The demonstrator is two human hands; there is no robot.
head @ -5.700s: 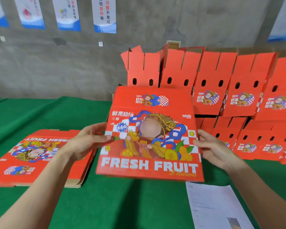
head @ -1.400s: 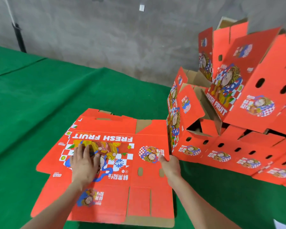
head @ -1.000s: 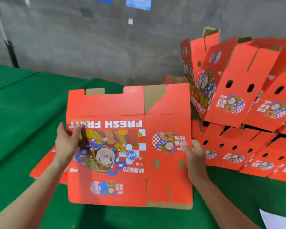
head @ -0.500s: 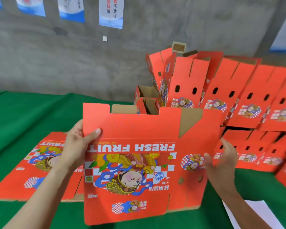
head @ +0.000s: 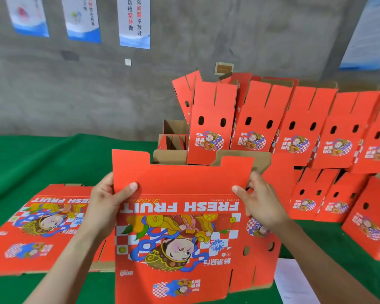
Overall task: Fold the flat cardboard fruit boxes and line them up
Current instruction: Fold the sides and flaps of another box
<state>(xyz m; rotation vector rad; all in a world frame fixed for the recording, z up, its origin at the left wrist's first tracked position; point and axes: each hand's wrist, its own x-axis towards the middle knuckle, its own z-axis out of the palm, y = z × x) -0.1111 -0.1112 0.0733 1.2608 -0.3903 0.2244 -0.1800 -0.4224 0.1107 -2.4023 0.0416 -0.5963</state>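
Flat box [head: 180, 233] is held upright above bench [head: 42, 159], print upside down toward person. Top flap [head: 180, 176] is pinched at both ends: left hand [head: 103, 202] with thumb in front, right hand [head: 263, 205] likewise, fingers [head: 253, 179] curled behind edge. Grip near fold line is judged as preparation for opening box into shape. Stack of flat boxes [head: 37, 224] is laid at left, within reach. Folded boxes [head: 257, 106] are lined up behind, at right, in two tiers.

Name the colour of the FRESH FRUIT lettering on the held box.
White lettering on the red held box, clearest in the head view.
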